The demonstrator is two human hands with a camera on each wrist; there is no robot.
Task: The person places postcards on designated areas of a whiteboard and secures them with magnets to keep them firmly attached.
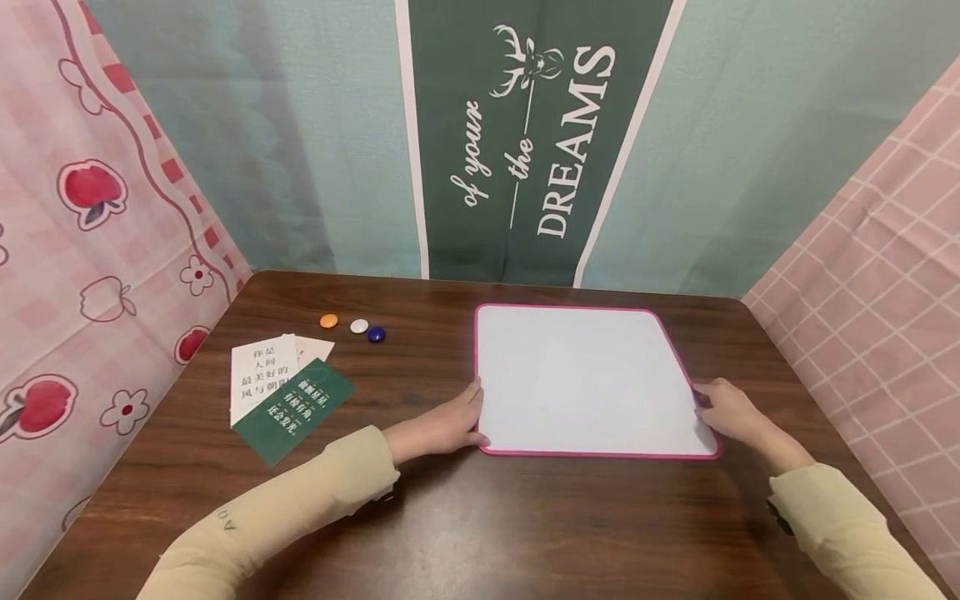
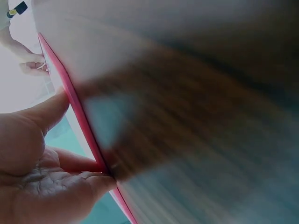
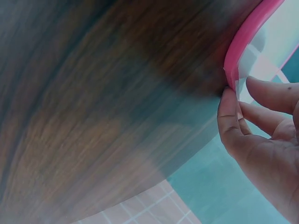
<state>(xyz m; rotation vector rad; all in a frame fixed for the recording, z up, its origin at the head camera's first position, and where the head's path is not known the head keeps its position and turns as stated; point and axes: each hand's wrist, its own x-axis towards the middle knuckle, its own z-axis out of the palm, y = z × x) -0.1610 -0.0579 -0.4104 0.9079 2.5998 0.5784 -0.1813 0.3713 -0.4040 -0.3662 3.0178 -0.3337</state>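
Lying flat on the dark brown wooden table (image 1: 465, 533), the blank white rectangular board with a rounded pink rim (image 1: 585, 383) sits between both hands. The left hand (image 1: 442, 425) holds its near left edge, thumb over the rim, fingers under. The right hand (image 1: 731, 412) pinches the near right corner. Left of the left hand lie white and green printed cards (image 1: 281, 392), with three small round magnets (image 1: 352, 326) beyond them.
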